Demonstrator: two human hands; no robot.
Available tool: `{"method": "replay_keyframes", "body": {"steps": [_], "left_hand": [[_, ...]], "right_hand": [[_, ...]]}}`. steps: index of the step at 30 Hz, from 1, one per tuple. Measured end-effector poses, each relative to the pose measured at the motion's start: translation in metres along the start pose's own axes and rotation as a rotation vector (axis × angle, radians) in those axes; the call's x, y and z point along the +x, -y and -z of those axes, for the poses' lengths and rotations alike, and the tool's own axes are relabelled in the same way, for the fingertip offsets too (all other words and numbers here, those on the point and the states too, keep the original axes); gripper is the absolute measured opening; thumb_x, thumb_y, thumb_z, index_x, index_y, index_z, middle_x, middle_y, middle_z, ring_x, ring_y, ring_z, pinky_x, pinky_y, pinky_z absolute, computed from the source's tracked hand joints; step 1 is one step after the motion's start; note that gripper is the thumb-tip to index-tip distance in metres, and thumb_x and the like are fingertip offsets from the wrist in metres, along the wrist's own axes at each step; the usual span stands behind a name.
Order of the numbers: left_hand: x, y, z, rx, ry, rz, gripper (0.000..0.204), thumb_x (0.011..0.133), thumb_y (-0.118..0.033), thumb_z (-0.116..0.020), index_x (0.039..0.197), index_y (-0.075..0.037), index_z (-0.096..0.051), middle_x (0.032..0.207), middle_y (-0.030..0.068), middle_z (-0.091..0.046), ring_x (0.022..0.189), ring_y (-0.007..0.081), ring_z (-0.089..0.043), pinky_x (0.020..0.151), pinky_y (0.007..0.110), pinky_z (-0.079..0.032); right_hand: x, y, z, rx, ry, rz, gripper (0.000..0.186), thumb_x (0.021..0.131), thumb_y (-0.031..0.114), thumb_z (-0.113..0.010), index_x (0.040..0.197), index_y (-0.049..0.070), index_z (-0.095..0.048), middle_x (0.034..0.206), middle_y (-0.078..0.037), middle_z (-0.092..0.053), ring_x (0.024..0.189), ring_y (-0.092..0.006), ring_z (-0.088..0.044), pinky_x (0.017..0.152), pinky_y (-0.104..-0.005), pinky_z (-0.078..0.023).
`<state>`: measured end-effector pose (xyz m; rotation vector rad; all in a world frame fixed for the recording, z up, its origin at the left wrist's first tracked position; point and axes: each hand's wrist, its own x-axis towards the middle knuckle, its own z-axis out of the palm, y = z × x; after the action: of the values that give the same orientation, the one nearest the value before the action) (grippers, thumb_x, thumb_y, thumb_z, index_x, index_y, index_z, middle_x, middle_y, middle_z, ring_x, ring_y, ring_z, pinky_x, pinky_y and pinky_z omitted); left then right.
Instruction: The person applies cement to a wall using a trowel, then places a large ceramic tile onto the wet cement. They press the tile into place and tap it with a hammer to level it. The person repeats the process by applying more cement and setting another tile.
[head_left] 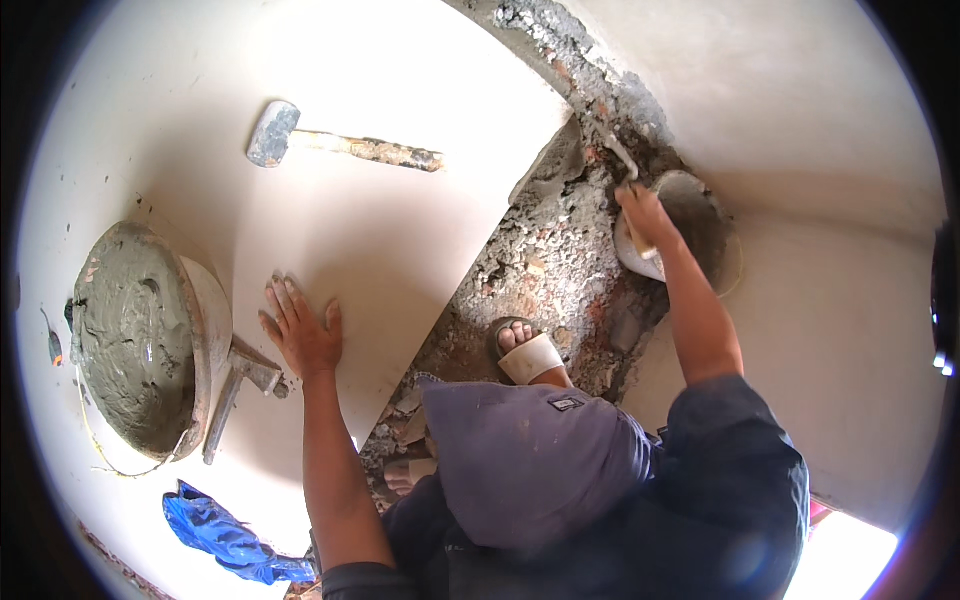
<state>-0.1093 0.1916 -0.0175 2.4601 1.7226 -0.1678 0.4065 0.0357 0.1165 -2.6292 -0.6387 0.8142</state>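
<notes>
My left hand [303, 328] lies flat with spread fingers on a large pale tile [400, 240]. My right hand [648, 215] is closed round the wooden handle of a trowel [622, 155] at the far right. Its bent metal neck points away from me, and its blade is hard to make out against the rough mortar [570, 165] at the tile's edge. Just beside that hand stands a bucket [728, 262] with a grey, dirty inside. A mallet [272, 134] with a pale grey head and worn handle rests on the tile beyond my left hand.
To the left, a bucket [205, 310] is full of wet grey mortar. Against it leans a hammer [240, 380]. A blue plastic bag [225, 535] lies at the near left. Broken rubble [530, 270] covers the strip by my sandalled foot [530, 355], beside the right-hand wall [800, 300].
</notes>
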Motion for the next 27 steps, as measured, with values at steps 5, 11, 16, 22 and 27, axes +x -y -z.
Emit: {"method": "replay_keyframes", "body": {"steps": [5, 11, 16, 22, 27], "left_hand": [[0.000, 0.001, -0.007, 0.018, -0.054, -0.014, 0.078, 0.092, -0.054, -0.038, 0.147, -0.002, -0.020, 0.155, 0.0132, -0.017, 0.145, 0.0257, -0.010, 0.116, 0.050, -0.005], [-0.001, 0.000, -0.008, -0.009, -0.066, -0.021, 0.078, 0.092, -0.054, -0.039, 0.147, -0.002, -0.022, 0.155, 0.0138, -0.018, 0.145, 0.0266, -0.011, 0.115, 0.051, -0.006], [0.000, 0.001, -0.008, -0.007, -0.114, -0.027, 0.077, 0.092, -0.054, -0.039, 0.147, -0.003, -0.022, 0.155, 0.0133, -0.020, 0.144, 0.0273, -0.013, 0.115, 0.051, -0.007], [-0.001, 0.003, -0.012, 0.001, -0.086, -0.014, 0.076, 0.092, -0.054, -0.038, 0.147, -0.004, -0.021, 0.155, 0.0123, -0.019, 0.144, 0.0276, -0.013, 0.115, 0.051, -0.007], [-0.002, 0.003, -0.013, -0.033, -0.141, -0.047, 0.076, 0.093, -0.054, -0.039, 0.147, -0.003, -0.022, 0.155, 0.0126, -0.019, 0.144, 0.0278, -0.014, 0.115, 0.052, -0.008]], "right_hand": [[0.035, 0.025, 0.008, 0.006, 0.261, -0.216, 0.041, 0.092, 0.038, -0.054, 0.106, -0.001, -0.053, 0.069, -0.009, -0.053, 0.049, -0.0190, -0.054, 0.041, -0.0352, -0.047], [-0.040, -0.005, -0.008, -0.116, 0.362, -0.116, 0.043, 0.094, 0.036, -0.049, 0.109, -0.003, -0.052, 0.072, -0.011, -0.057, 0.050, -0.0197, -0.057, 0.046, -0.0340, -0.049], [-0.114, -0.032, -0.039, -0.217, 0.421, -0.180, 0.043, 0.094, 0.037, -0.049, 0.110, -0.003, -0.051, 0.071, -0.015, -0.062, 0.057, -0.0273, -0.065, 0.058, -0.0394, -0.053], [-0.152, -0.076, -0.022, -0.763, 0.182, 0.151, 0.031, 0.093, 0.031, -0.052, 0.107, 0.003, -0.053, 0.091, -0.020, -0.063, 0.088, -0.0260, -0.066, 0.065, -0.0381, -0.052], [-0.047, -0.047, -0.008, -0.350, 0.123, 0.120, 0.026, 0.094, 0.025, -0.051, 0.108, 0.003, -0.054, 0.091, -0.017, -0.061, 0.069, -0.0234, -0.063, 0.056, -0.0345, -0.050]]}}
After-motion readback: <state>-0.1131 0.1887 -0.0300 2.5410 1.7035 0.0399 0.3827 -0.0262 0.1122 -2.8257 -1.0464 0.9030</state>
